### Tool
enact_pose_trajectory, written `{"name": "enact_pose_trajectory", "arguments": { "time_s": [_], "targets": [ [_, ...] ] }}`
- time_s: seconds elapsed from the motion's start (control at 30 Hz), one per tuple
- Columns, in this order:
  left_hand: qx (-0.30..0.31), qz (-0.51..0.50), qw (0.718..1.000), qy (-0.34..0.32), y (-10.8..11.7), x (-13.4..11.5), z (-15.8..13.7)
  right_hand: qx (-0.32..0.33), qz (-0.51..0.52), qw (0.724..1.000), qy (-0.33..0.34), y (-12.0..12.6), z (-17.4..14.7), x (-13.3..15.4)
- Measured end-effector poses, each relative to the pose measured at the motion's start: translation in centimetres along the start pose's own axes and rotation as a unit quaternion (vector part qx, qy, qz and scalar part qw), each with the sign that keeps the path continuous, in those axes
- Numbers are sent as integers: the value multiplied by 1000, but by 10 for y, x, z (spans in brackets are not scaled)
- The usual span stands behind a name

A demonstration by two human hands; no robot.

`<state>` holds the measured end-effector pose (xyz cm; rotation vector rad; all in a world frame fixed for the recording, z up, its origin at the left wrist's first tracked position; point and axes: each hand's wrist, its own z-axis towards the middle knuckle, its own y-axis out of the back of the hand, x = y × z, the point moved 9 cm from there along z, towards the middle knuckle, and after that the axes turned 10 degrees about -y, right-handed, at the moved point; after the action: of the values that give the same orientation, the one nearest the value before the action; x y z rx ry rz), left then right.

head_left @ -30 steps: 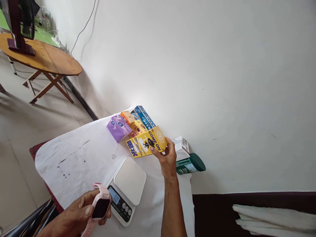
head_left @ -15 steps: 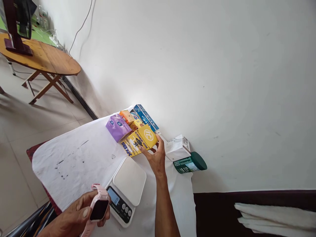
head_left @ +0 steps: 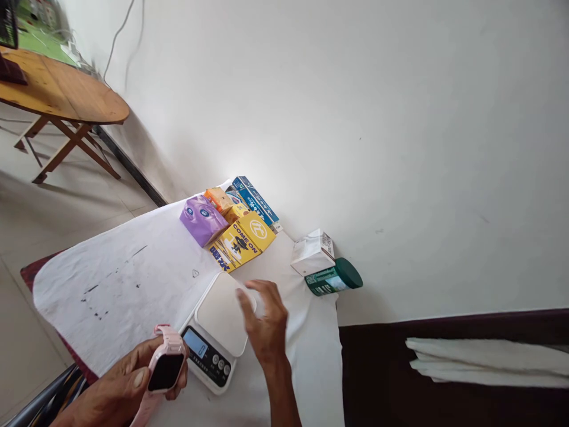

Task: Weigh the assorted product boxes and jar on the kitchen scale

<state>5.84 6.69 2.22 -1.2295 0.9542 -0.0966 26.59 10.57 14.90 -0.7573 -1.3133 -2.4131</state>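
My left hand (head_left: 128,379) grips a pink smartwatch (head_left: 166,372) by its case, its dark screen facing up and its strap hanging below. Just right of the watch lies a white kitchen scale (head_left: 224,311) with a lit display showing what looks like a 0. Over the right edge of the scale's bare plate hovers my right hand (head_left: 267,320), thumb and fingers apart, holding nothing. Beyond the scale stands a yellow box (head_left: 244,240) marked COME ON, beside a purple tissue pack (head_left: 203,220).
Behind the yellow box are an orange pack (head_left: 219,198) and a blue box (head_left: 254,201). A white box (head_left: 313,252) and a green canister (head_left: 333,277) stand by the wall. A folding wooden table (head_left: 66,89) is at far left.
My right hand has let go of the yellow box and drawn back toward the scale. The left hand still holds the watch. The whole view has shifted slightly.
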Motion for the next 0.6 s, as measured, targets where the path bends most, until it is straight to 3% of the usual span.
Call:
{"name": "enact_pose_trajectory", "arguments": {
  "time_s": [0.1, 0.2, 0.27, 0.37, 0.6],
  "targets": [
    [0, 14, 1000, 4, 1, 0, 0, 131, -54, 987, 69, -54, -9, 31],
    [-2, 34, 999, -20, 4, -2, 1, 206, -103, 970, 84, -99, -6, 39],
    [-2, 37, 999, -35, 5, -4, 1, 233, -133, 960, 84, -117, -6, 37],
    [-4, 30, 999, -33, 6, -3, 0, 243, -154, 955, 72, -122, -8, 33],
    [0, 35, 999, -21, 5, -4, 2, 229, -140, 962, 50, -99, -20, 21]
  ]
}}
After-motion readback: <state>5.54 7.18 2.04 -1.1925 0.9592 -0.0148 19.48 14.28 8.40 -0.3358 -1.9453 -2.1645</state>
